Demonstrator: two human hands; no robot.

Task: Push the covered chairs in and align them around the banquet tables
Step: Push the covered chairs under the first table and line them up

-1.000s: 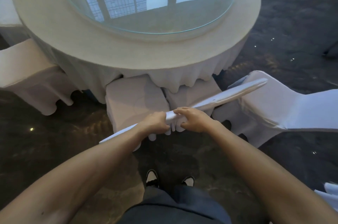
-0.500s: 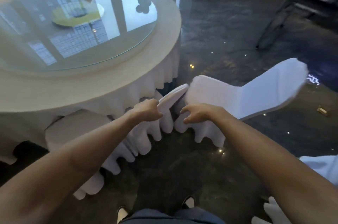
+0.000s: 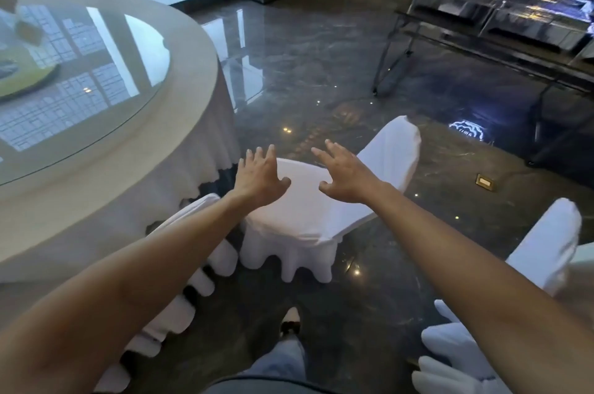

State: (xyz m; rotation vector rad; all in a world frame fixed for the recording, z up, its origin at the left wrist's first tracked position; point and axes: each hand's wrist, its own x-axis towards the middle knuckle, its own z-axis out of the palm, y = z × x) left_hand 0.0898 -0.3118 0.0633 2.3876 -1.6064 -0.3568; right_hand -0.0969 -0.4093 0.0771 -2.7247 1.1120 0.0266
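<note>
Head view: white covered chair (image 3: pixel 308 216) stands beside round banquet table (image 3: pixel 180 123), seat corner near tablecloth hem, backrest angled away to right. Half second ago left hand gripped neighbouring chair back (image 3: pixel 193 210), right touched this seat; now both released. Left hand (image 3: pixel 260 179) and right hand (image 3: pixel 345 176) hover over seat, fingers spread, holding nothing. Third covered chair (image 3: pixel 543 249) at lower right. Dark polished floor (image 3: pixel 321 72) around.

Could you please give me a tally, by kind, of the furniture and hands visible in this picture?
White covered chairs: 3: one near the hands, one tucked against the table, one at the right edge.
Round banquet tables: 1.
Hands: 2: left, right, both open and empty.
Total: 6.
</note>
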